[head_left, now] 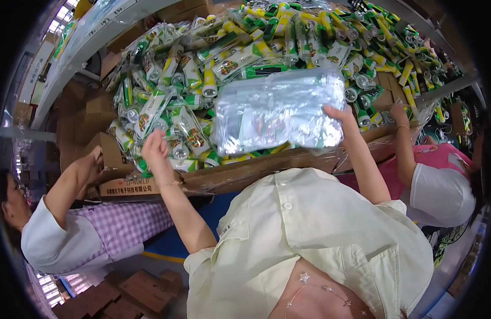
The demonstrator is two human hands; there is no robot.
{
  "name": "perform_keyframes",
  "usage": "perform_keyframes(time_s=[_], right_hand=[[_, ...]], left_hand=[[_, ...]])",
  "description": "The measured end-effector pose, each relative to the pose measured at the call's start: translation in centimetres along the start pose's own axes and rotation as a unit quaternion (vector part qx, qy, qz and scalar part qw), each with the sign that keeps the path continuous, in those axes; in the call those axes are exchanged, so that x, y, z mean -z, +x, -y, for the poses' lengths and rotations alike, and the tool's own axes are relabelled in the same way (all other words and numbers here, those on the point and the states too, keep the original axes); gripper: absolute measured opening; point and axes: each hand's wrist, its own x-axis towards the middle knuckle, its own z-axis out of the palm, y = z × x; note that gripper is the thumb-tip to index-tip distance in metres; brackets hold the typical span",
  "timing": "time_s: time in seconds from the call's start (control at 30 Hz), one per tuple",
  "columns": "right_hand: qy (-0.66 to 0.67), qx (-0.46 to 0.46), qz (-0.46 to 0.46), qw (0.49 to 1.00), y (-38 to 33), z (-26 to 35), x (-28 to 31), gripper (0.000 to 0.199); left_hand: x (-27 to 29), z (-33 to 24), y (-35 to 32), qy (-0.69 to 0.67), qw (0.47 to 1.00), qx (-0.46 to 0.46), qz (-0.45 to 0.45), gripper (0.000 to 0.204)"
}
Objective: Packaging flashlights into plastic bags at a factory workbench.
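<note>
While a heap of packed flashlights (213,69) covers the table, much looks left.
Right hand (341,114) pinches a stack of clear bags (280,109) above the heap; left hand (154,149) hangs loosely curled, holding nothing.

Pale yellow short-sleeved button shirt (309,234), thin star necklace (305,277), left-wrist bracelet (172,184).

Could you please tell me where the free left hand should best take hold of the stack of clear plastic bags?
Probably the stack of clear plastic bags is best gripped at its lower left corner, coming from the left. The right hand holds only the right edge, so the floppy stack's left side hangs unsupported, nearest the open left hand.
</note>
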Motion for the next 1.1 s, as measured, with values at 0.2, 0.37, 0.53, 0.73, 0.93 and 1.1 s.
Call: perform_keyframes(time_s=[0.2,0.37,0.53,0.73,0.93,1.1], right_hand=[[0.192,-0.173,0.09,0.962,3.0,-1.1,0.1,0.049],[0.147,-0.12,0.102,0.977,2.3,0.8,0.9,0.049],[-0.039,-0.013,0.025,0.999,4.0,-0.3,0.8,0.062],[-0.651,0.051,0.015,0.757,6.7,-5.2,2.3,0.076],[-0.731,0.048,-0.056,0.678,3.9,-4.6,-0.3,0.085],[-0.709,0.081,-0.06,0.698,2.8,-4.5,-0.1,0.083]], left_hand=[[-5.5,0.0,1.3,0.038,0.999,-0.006,0.006,0.022],[-1.3,-4.3,5.4,0.08,0.992,-0.096,-0.029,0.023],[-3.9,-5.6,4.8,0.102,0.98,-0.166,-0.037,0.028],[-7.7,-12.8,5.7,0.118,0.861,-0.471,-0.15,0.02],[-9.6,-25.5,14.8,0.382,0.827,-0.408,-0.065,0.046],[-13.6,-30.3,23.6,0.619,0.761,-0.194,0.025,0.074]])
